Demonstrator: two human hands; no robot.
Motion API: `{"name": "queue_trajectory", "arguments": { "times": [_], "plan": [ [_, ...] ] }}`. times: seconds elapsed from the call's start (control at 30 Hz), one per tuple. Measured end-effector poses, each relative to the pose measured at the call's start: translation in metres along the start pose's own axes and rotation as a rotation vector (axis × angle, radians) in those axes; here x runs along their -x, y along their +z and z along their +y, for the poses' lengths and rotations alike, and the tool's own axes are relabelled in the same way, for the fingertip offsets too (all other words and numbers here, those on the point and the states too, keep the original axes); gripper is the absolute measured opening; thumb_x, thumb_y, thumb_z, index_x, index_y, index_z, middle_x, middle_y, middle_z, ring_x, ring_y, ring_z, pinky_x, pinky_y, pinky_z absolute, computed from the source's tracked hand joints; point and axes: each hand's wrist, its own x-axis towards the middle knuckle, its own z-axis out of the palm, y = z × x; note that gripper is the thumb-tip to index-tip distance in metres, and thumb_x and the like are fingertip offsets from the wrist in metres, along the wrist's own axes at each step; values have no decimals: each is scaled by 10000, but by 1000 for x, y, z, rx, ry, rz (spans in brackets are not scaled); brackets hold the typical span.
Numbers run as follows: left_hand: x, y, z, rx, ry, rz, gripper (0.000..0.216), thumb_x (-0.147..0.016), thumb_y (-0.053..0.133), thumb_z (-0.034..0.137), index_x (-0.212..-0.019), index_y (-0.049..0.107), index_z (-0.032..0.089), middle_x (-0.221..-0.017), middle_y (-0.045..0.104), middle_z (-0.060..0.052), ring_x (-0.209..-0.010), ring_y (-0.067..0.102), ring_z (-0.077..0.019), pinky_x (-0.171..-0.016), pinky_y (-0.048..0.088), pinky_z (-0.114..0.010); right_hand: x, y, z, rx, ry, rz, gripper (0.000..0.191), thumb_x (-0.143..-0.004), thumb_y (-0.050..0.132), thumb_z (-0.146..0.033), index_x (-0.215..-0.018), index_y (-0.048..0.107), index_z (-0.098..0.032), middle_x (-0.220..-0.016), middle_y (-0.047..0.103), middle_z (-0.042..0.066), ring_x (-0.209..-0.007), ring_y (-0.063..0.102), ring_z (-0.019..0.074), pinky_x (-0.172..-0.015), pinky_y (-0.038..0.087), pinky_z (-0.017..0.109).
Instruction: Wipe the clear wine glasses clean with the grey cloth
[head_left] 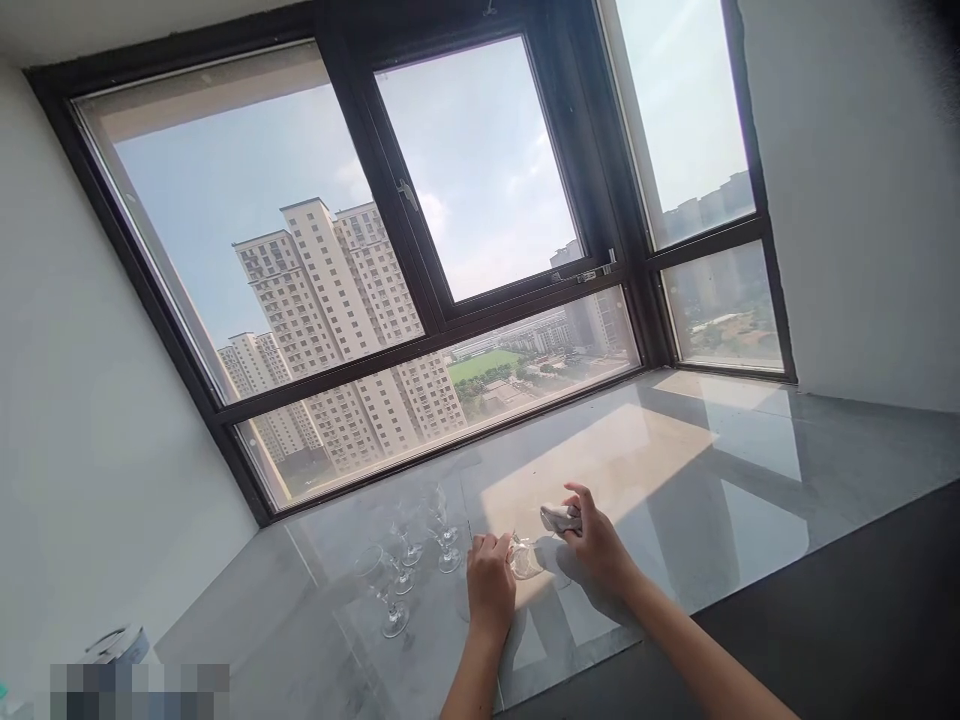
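My left hand [489, 583] is closed on a clear wine glass [525, 558], holding it tilted just above the grey stone sill [750, 480]. My right hand [596, 540] pinches a small grey-white cloth [559, 518] right beside the glass's far side. Both hands work close together over the sunlit patch of the sill.
Several empty wine glasses [409, 560] stand upright to the left of my hands. A large dark-framed window [442, 330] runs along the back of the sill, with white walls at both ends. A small round container [120, 645] sits at the lower left. A dark surface [862, 600] borders the sill's near edge.
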Motion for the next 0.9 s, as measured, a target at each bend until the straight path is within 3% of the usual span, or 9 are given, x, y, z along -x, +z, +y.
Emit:
{"name": "queue_trajectory", "arguments": {
  "times": [0.23, 0.3, 0.4, 0.5, 0.67, 0.77, 0.9],
  "plan": [
    [-2, 1, -3, -31, -27, -54, 284, -910, 466, 124, -1049, 697, 215, -921, 650, -58, -969, 538, -238, -835, 413, -335, -4, 2, 2, -253, 79, -90, 609, -604, 498, -94, -1177, 386, -265, -786, 596, -41, -657, 564, 141, -623, 415, 249],
    [-4, 2, -3, -4, -29, -70, 277, -921, 436, 122, -1005, 686, 207, -921, 653, -60, -973, 538, -234, -843, 409, -330, -6, 0, 3, -326, 122, -56, 584, -614, 507, -111, -1167, 395, -262, -788, 601, -30, -663, 581, 152, -603, 423, 254],
    [-6, 5, -5, 53, -87, -107, 267, -941, 386, 131, -946, 645, 196, -911, 655, -66, -972, 559, -220, -839, 413, -312, -9, -5, 5, -239, 173, 119, 545, -647, 531, -153, -1168, 406, -251, -817, 597, -6, -730, 606, 186, -658, 458, 299],
    [-7, 11, -10, 112, -153, -215, 275, -967, 335, 161, -1048, 597, 190, -1037, 676, -88, -1039, 586, -202, -897, 414, -312, -10, -10, 7, -90, 231, 256, 520, -701, 542, -219, -1196, 384, -243, -926, 596, 46, -801, 606, 218, -657, 461, 317],
    [-15, 24, -19, 106, -94, -426, 435, -952, 318, 141, -1369, 436, 183, -1396, 559, -126, -1306, 483, -202, -1130, 265, -392, -11, -11, 9, 38, 274, 278, 491, -754, 495, -237, -1227, 363, -232, -991, 590, 79, -808, 611, 222, -625, 456, 300],
    [-32, 36, -17, 53, -115, -457, 397, -919, 373, 133, -1252, 565, 234, -1460, 510, -78, -1381, 406, -213, -1173, 213, -424, -11, -8, 9, 60, 253, 293, 505, -742, 482, -193, -1230, 362, -242, -992, 600, 70, -837, 620, 224, -663, 466, 311],
    [-69, 61, -8, 34, -237, -378, 325, -938, 408, 226, -1190, 611, 265, -1428, 541, -64, -1373, 415, -228, -1155, 269, -429, -12, -5, 11, 90, 240, 299, 519, -734, 468, -133, -1228, 355, -246, -984, 610, 65, -846, 626, 218, -696, 472, 315]
  ]
}}
